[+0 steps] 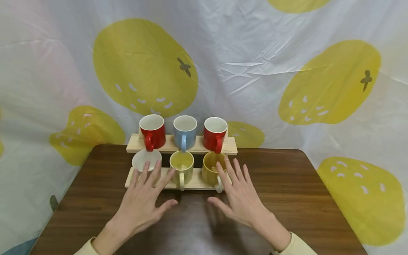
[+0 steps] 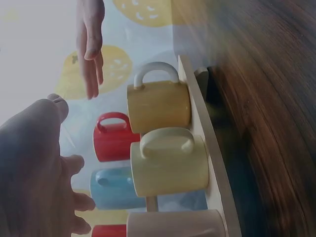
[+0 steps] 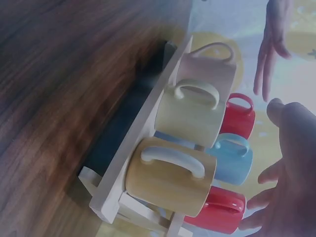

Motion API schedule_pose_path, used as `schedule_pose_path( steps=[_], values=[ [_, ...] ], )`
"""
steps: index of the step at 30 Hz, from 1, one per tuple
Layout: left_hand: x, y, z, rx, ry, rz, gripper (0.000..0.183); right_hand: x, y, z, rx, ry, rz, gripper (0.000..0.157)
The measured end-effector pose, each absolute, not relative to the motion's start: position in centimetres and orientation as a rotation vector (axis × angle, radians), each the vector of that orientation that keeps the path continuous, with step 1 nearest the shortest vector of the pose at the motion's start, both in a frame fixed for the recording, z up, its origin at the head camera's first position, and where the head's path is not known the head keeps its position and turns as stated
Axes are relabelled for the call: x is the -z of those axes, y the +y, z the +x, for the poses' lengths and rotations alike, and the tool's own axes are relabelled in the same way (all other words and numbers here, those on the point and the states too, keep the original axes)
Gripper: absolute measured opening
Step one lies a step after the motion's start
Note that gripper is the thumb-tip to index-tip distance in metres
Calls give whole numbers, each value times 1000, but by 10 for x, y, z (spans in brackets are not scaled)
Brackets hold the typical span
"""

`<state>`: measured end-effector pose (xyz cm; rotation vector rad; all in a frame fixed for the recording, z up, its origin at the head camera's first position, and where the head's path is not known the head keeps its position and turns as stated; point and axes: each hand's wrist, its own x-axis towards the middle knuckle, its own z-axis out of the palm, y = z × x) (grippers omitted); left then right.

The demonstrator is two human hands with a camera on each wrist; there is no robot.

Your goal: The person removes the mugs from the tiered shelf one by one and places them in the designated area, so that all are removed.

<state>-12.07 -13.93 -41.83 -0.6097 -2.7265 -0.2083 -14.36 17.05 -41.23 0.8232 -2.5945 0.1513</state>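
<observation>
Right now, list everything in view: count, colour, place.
Red cylindrical mugs: two, red, upper tier's ends
Blue cylindrical mug: one, light blue, upper middle
Pale pinkish mug: one, pinkish, lower left
Cream cylindrical mug: one, cream, lower middle
Mustard white-handled mug: one, mustard, lower right
Two-tier wooden rack: one, pale, under mugs
Dark wood-grain table: one, brown, under rack
Fruit-print cloth: one, white and yellow, behind table
Cream sleeves: two, cream, at wrists
Left hand: one, bare, by rack's left end
Right hand: one, bare, by rack's right end
</observation>
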Motion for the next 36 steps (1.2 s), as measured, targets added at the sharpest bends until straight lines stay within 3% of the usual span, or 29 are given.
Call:
schedule_pose_path(
  steps=[22, 32, 36],
  values=[
    [431, -170, -138, 419, -2749, -417, 87, 397, 151, -198, -235, -2498, 695, 82],
    [455, -189, -146, 759, -2658, -213, 131, 404, 142, -222, -680, -2402, 596, 64],
    [467, -201, -151, 915, -2762, -89, 139, 401, 138, -225, -933, -2380, 498, 53]
  ],
)
